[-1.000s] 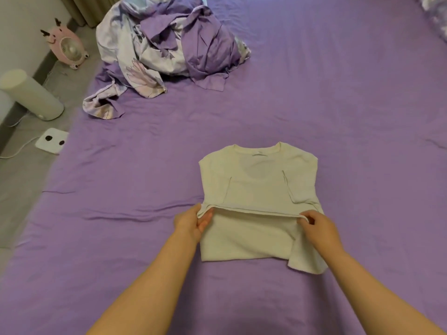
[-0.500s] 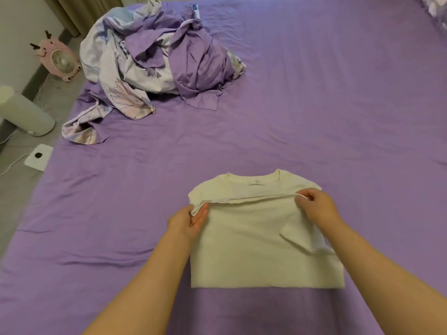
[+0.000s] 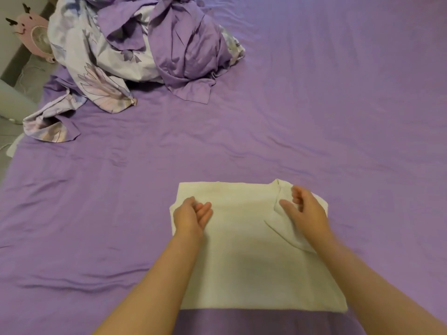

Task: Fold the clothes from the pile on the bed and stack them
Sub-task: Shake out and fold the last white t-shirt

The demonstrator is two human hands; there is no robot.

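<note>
A cream T-shirt lies folded into a flat rectangle on the purple bed, close in front of me. My left hand is over its upper left corner with relaxed fingers and holds nothing. Over the upper right corner, beside a turned-up flap of cloth, my right hand is also loose with nothing in it. The pile of purple and flower-printed clothes sits at the far left of the bed.
The bed's left edge runs down the left side of the view. Beyond it on the floor stand a pink fan, a pale cylinder and a small white device.
Both hands carried the shirt's lower hem up to the collar and let it go. The shirt now lies folded in half. The camera has tilted nearer.
</note>
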